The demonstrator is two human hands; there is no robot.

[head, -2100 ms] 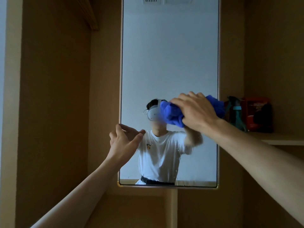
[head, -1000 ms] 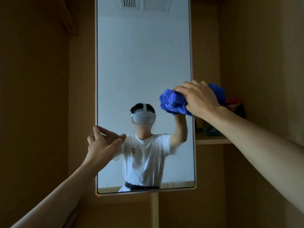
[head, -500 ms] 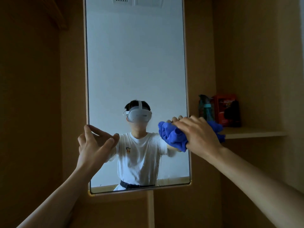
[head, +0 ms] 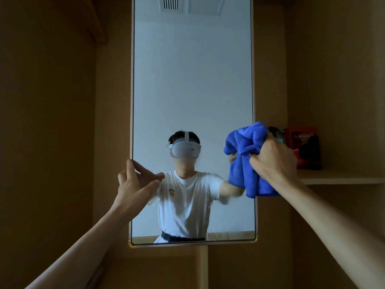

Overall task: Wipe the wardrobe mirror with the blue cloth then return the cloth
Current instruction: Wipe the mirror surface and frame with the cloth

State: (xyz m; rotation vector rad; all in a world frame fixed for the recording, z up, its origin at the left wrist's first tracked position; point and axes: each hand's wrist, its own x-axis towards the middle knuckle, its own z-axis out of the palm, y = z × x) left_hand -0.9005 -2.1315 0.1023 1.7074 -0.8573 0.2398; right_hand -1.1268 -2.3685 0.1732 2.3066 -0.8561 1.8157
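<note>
Mirror [head: 191, 80] top cropped | right hand [head: 273, 161] grips blue cloth [head: 244, 163] | likely bottle [head: 276, 131] hidden behind

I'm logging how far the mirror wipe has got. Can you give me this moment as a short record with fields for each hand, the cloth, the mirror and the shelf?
left hand: grips the left edge of the mirror, thumb on the glass
right hand: grips the blue cloth, bunched up
blue cloth: over the mirror's right edge, in the lower half; contact with the glass unclear
mirror: upright, faint smears low down
shelf: right of the mirror, holds a red box
stage: cloth not yet returned
</note>
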